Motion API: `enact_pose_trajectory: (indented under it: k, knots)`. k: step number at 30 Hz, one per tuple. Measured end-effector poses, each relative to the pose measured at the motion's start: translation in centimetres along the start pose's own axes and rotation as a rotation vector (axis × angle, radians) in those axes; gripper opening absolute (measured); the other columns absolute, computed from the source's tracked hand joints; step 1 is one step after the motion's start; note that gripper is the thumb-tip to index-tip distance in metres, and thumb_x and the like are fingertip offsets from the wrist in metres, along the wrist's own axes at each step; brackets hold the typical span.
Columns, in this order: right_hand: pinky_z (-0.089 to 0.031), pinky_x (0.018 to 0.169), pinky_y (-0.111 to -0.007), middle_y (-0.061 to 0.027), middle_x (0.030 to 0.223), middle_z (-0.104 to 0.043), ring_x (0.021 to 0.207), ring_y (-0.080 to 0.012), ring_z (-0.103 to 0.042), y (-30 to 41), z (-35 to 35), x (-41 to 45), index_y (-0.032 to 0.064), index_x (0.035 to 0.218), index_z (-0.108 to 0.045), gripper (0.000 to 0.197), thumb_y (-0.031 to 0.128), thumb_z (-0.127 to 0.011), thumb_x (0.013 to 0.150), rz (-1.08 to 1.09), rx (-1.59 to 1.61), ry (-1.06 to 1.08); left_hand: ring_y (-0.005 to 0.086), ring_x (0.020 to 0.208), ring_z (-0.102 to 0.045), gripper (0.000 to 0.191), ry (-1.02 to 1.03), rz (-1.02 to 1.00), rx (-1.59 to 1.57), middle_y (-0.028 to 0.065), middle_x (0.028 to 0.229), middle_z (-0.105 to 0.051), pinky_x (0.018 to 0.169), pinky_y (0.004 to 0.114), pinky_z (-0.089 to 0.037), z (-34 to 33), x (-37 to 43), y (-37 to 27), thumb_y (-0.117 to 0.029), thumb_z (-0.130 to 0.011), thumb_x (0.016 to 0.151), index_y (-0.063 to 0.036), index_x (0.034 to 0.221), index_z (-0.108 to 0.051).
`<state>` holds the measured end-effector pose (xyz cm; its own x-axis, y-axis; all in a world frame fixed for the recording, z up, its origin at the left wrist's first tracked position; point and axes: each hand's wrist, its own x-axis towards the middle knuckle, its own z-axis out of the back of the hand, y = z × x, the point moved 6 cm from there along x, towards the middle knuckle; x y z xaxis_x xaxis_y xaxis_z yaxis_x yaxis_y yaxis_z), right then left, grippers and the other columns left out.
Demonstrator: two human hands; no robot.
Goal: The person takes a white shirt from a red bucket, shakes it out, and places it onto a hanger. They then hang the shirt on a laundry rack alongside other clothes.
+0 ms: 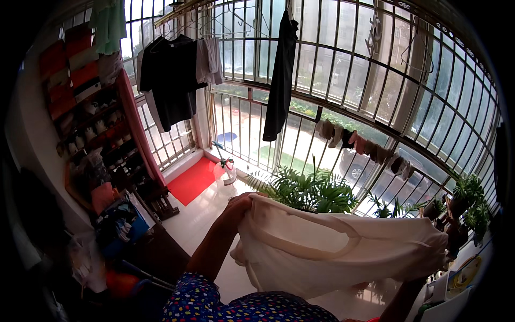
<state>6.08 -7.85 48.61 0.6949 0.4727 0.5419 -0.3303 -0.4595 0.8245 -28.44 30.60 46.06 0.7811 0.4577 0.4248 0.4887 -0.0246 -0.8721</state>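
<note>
A cream-white garment [297,257], likely a shirt or knit top, is spread out in front of my body. Its wide neckline [342,247] faces up. My left hand [241,201] grips the fabric at its upper left corner. At the far right end, the cloth covers my right hand; only the right forearm [404,300] shows below it. That end is held up level with the left, but the right fingers are hidden.
A black T-shirt [173,80] and dark trousers [279,80] hang by the barred windows. Small items of laundry [362,147] hang along a rail. Potted plants [314,189] stand beyond the garment. A spray bottle [226,171] sits near a red mat [193,181]; a shoe rack [104,129] is at left.
</note>
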Motion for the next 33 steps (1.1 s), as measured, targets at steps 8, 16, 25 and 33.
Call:
enact_pose_trajectory:
  k: [8,16,25,33]
  knots:
    - [-0.046,0.085,-0.030,-0.0106,0.109,-0.058,0.096,-0.0191,-0.058,-15.9,-24.3,-8.7,-0.0014,0.118,-0.049,0.037,0.019,-0.052,0.088,-0.718,0.097,0.840,0.0139,0.083,-0.057,0.029,-0.213,0.113,-0.309,0.0063,0.091,-0.059,0.074,0.030,-0.049,4.5,3.4,-3.1,-0.023,-0.040,0.087,-0.0038,0.102,-0.056]
    - [-0.048,0.083,-0.029,-0.0106,0.107,-0.059,0.094,-0.0184,-0.059,-25.3,-28.3,-18.0,-0.0025,0.117,-0.051,0.036,0.017,-0.053,0.087,-1.213,0.181,0.920,0.0211,0.081,-0.059,0.033,-0.601,0.050,-0.454,0.0110,0.092,-0.060,0.074,0.036,-0.050,13.8,0.4,-6.9,-0.024,-0.034,0.088,-0.0039,0.103,-0.054]
    - [-0.051,0.072,-0.027,-0.0096,0.096,-0.063,0.079,-0.0166,-0.063,-33.4,-32.5,-11.7,-0.0036,0.109,-0.057,0.027,0.009,-0.051,0.086,-1.244,0.259,0.507,0.0213,0.088,-0.060,0.035,-0.796,-0.156,-0.426,0.0107,0.097,-0.061,0.079,0.036,-0.050,21.5,0.6,-10.7,-0.026,-0.032,0.092,-0.0036,0.105,-0.055]
    - [-0.051,0.063,-0.028,-0.0053,0.084,-0.059,0.069,-0.0155,-0.059,-39.8,-36.6,-5.0,0.0004,0.110,-0.057,0.027,0.008,-0.054,0.084,-1.167,0.247,0.273,0.0167,0.079,-0.060,0.038,-0.886,-0.648,-0.284,0.0065,0.087,-0.062,0.070,0.030,-0.050,29.8,-0.3,-18.5,-0.038,-0.038,0.090,-0.0070,0.096,-0.060]
